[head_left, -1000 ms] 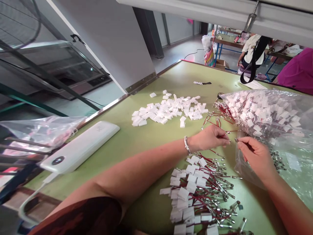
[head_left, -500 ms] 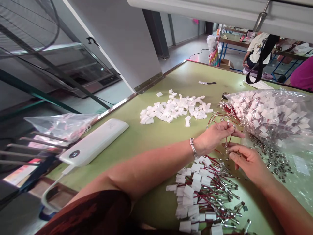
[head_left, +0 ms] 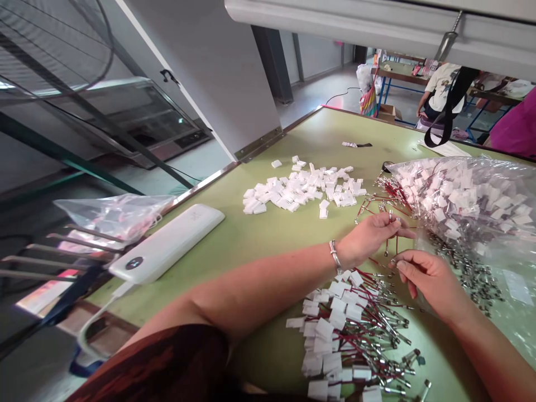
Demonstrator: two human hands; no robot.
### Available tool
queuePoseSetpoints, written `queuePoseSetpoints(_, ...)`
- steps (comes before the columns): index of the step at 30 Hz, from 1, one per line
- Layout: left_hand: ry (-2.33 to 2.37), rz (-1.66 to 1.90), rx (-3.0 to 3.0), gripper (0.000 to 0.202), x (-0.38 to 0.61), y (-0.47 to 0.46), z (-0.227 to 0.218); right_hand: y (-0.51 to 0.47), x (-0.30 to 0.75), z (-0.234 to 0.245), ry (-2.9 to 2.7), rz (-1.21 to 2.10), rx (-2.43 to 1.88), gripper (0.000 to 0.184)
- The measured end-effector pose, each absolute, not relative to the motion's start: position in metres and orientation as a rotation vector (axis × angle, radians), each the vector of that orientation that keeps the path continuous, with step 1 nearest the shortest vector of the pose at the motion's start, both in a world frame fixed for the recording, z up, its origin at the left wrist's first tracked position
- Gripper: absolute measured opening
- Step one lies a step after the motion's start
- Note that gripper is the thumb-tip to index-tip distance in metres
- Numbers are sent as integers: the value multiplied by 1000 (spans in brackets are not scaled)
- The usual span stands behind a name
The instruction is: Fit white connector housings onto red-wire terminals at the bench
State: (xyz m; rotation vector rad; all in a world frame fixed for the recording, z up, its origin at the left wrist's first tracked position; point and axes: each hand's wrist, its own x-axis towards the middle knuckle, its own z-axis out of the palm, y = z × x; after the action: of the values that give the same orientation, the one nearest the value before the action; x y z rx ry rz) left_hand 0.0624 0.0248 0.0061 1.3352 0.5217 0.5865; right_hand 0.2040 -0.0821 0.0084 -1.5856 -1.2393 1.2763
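Observation:
My left hand (head_left: 371, 235) pinches the top of a short red wire (head_left: 386, 243) with metal ends, held upright above the green table (head_left: 259, 234). My right hand (head_left: 427, 279) pinches the lower end of the same wire, fingers curled. Just below both hands lies a heap of red wires with white connectors (head_left: 347, 329). A clear plastic bag (head_left: 464, 201) full of the same wired connectors lies to the right of my hands. A pile of loose white connectors (head_left: 304, 187) lies further back on the table.
A white power bank (head_left: 167, 243) with a cable sits at the table's left edge, beside a plastic bag (head_left: 113, 215). Loose metal terminals (head_left: 477, 276) lie under the big bag. A person in pink (head_left: 517, 125) sits at the far right; another person (head_left: 444, 84) works at distant tables.
The wire turned from lying sideways between my hands to standing upright. My left hand rose to its top and my right hand dropped lower. The view shifted slightly.

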Motion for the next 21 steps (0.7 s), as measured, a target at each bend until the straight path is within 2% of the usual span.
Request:
queuePoseSetpoints(4,621,889,1809,28,58,31,9,-81,212,12,-1155,1248,-1548,31)
queuePoseSetpoints(6,490,992,2129,32,56,32,10,-81,214,12,-1147,1291,-1518,32)
queuePoseSetpoints(9,265,752,2447,35,55,30,10,-82,214,12,-1240,1342,-1465,29)
queuePoseSetpoints(13,292,352,2461,27,53,27,11,-80,220,12,-1183,1330,-1398,24)
queuePoseSetpoints(17,476,374,2357,28,53,26,13,-74,232,9,-928,1111,-1423,28)
queuePoseSetpoints(21,590,390,2276,34,54,26,12,-75,231,6,-996,857,-1565,27)
